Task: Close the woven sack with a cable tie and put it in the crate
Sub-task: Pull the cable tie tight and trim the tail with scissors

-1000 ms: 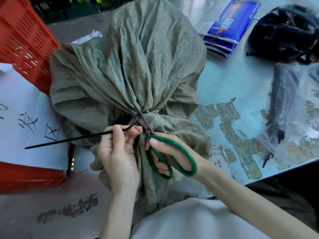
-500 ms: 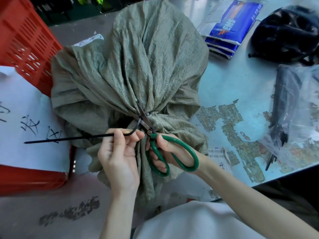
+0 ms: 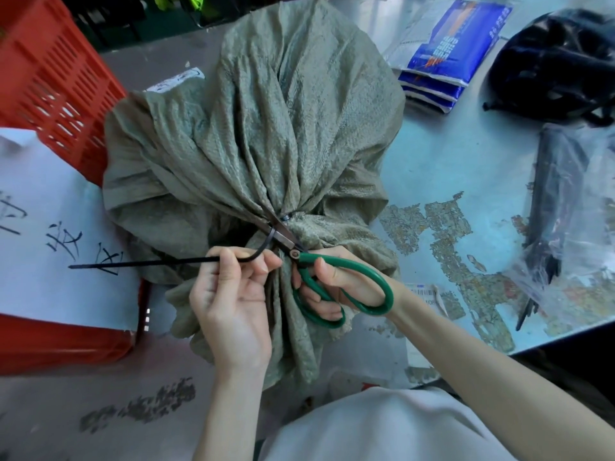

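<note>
Olive-green woven sack (image 3: 266, 134) looks soft and slack, so I'd grab its cinched neck; my left hand (image 3: 233, 304) pinches the black cable tie (image 3: 159, 262), my right hand (image 3: 342, 281) grips green-handled scissors (image 3: 332, 287).

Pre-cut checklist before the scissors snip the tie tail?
1. Cable tie cinched around the gathered neck of the woven sack: ok.
2. Left hand pinches the tail and holds it out to the left: ok.
3. Scissors in the right hand, blades at the tie near the neck: ok.
4. Blades clear of sack fabric: cannot tell, they lie right against the folds.
5. Left fingertips away from the blades: not ok, very close to the pivot.
6. Red crate close by on the left: ok.
</note>
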`<state>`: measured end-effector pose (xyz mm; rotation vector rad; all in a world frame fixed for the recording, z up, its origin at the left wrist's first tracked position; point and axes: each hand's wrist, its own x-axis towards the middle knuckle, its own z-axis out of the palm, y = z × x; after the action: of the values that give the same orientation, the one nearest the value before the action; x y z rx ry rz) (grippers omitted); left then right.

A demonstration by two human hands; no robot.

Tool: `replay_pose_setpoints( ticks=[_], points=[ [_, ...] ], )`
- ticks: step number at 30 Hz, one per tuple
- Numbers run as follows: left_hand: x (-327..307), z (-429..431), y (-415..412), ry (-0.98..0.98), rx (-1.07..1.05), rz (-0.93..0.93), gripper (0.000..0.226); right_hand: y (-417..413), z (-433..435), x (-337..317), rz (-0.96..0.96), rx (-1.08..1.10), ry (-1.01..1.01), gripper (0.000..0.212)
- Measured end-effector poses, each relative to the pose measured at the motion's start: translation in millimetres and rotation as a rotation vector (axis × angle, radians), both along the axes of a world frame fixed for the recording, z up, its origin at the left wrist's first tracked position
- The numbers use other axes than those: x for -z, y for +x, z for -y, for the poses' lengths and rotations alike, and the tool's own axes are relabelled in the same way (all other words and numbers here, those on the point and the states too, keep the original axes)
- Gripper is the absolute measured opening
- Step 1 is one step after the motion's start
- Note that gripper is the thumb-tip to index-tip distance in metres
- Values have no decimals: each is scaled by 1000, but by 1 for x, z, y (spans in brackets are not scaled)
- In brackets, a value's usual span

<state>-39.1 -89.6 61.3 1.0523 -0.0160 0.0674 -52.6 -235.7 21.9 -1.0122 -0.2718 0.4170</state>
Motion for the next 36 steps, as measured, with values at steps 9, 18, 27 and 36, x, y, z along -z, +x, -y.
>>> replay_pose_setpoints(
  ticks=[9, 18, 27, 36],
  points=[
    [-3, -1, -4, 6, -45, -29, 32, -6, 3, -6, 62, -40, -173, 55],
    [9, -16, -24, 132, -58, -81, 27, -38, 1, -1, 4, -89, -267, 62],
    [41, -53, -80, 461, -356, -249, 25, -58, -19, -12, -70, -139, -238, 32],
    [95, -156, -150, 625, -779, -436, 31, -48, -99, -16, 45, -164, -393, 24]
  ],
)
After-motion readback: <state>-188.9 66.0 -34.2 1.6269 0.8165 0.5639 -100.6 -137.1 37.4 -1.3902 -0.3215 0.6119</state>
